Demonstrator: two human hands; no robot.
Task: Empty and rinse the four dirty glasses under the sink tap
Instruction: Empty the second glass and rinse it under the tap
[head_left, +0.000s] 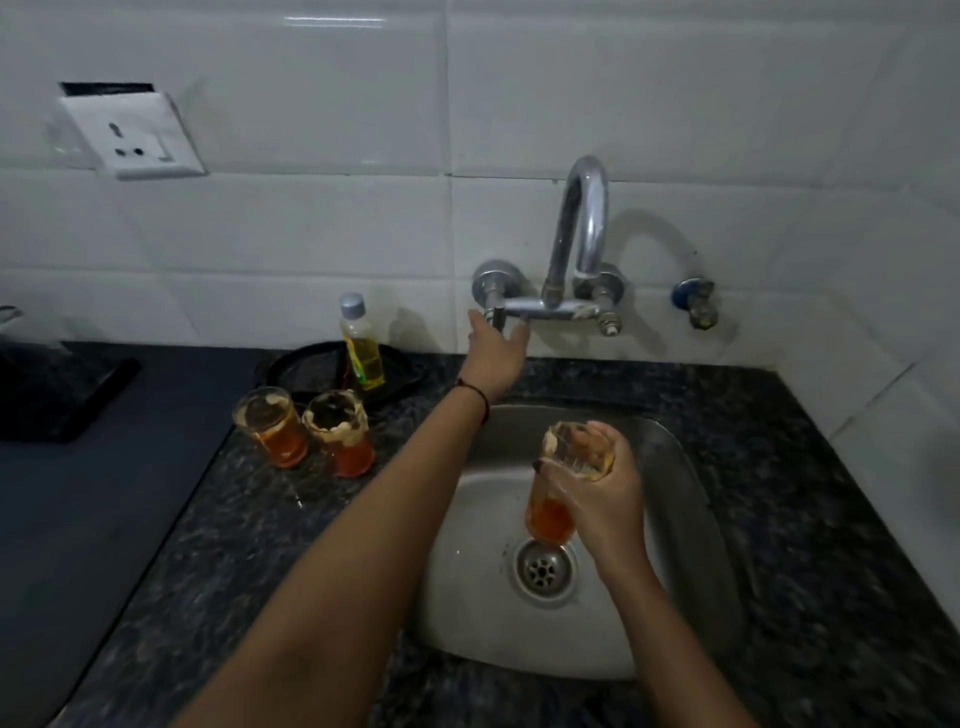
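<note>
Right hand (605, 499) grips glass (550, 514) over sink (691, 467), left hand (496, 345) spread open at tap (582, 208) — one-handed hold cd slip, glass cracks.

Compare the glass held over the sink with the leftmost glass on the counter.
The held glass is gripped by the right hand above the sink; the leftmost glass stands untouched on the counter. The held glass seems to lean slightly; the leftmost glass sits upright. Both are clear, with orange liquid at the bottom and pale residue at the rim.
</note>
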